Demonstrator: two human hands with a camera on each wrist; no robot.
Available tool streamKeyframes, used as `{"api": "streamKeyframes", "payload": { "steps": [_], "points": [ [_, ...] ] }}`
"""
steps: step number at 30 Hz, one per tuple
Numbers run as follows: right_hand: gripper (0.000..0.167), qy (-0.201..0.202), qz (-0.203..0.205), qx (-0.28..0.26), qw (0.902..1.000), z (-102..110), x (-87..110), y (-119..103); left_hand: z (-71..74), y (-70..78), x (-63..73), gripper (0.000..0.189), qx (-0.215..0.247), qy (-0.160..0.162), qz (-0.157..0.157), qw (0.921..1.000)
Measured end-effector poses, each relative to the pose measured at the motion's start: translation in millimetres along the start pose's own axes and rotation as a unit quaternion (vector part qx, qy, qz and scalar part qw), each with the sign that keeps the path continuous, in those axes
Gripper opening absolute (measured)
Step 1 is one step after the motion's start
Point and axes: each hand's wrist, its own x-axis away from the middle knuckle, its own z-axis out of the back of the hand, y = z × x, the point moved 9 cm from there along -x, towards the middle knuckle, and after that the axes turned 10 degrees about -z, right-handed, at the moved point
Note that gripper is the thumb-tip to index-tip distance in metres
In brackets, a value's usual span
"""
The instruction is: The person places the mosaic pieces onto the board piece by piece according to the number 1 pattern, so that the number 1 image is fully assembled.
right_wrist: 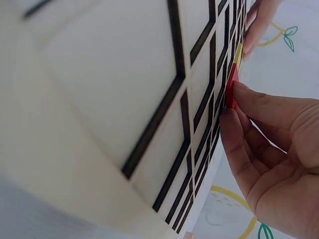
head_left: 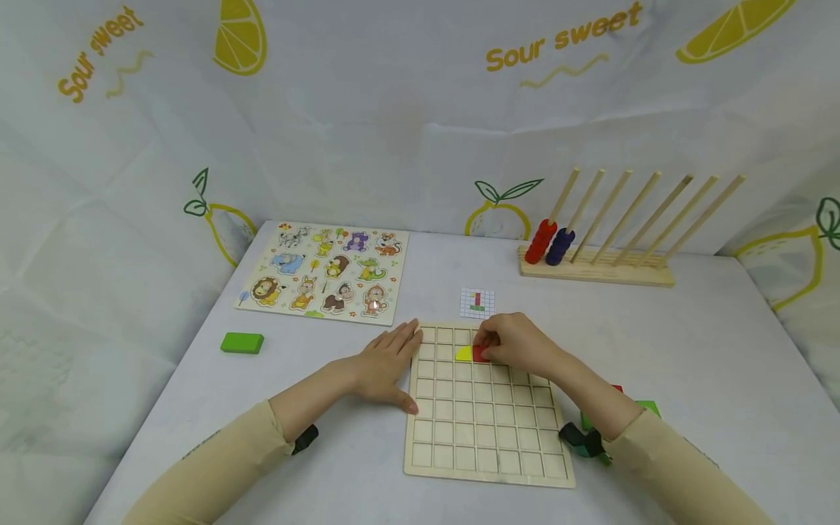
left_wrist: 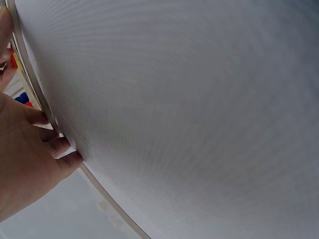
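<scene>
A wooden grid board (head_left: 488, 477) lies flat on the table. My left hand (head_left: 383, 368) rests at its left side, fingers straight, with fingertips and thumb at the board's edge. In the upper part of the grid, a yellow quarter-circle piece (head_left: 464, 354) sits in one cell. Just right of it my right hand (head_left: 525, 346) pinches a red square tile (head_left: 480, 355) between thumb and fingers. The right wrist view shows that red tile (right_wrist: 231, 92) against the grid, beside the yellow piece. A small card (head_left: 467, 297) with a coloured pattern lies beyond the board.
An animal puzzle board (head_left: 308, 288) lies at back left, with a green block (head_left: 242, 343) in front of it. A bead rack with upright rods (head_left: 597, 273) stands at back right. More blocks, among them a green one (head_left: 648, 407), lie partly hidden under the right forearm.
</scene>
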Motion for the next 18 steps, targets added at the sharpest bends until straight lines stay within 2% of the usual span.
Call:
{"api": "streamKeyframes", "payload": {
  "steps": [10,18],
  "points": [
    [0.011,0.001,-0.001,-0.001,1.0000,0.2,-1.3,1.8,-0.3,-1.2,-1.0,0.124,-0.001,0.001,0.000,1.0000],
    [0.016,-0.012,0.007,-0.015,0.9998,3.9,-0.4,3.7,0.6,-0.1,0.0,0.123,0.001,-0.002,-0.003,1.0000]
  ]
}}
